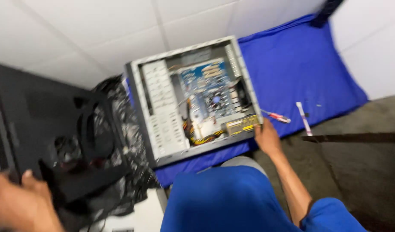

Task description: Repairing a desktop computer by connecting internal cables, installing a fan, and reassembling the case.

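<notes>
Right hand (pixel 266 138) nearer, fingers gripping near corner of open grey metal computer case (pixel 193 101); left hand (pixel 21 204) well apart, holding black side panel (pixel 38 124).

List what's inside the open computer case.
Inside the computer case: a blue circuit board with a fan, yellow-black cables and a yellowish box. Blur hides finer parts.
</notes>
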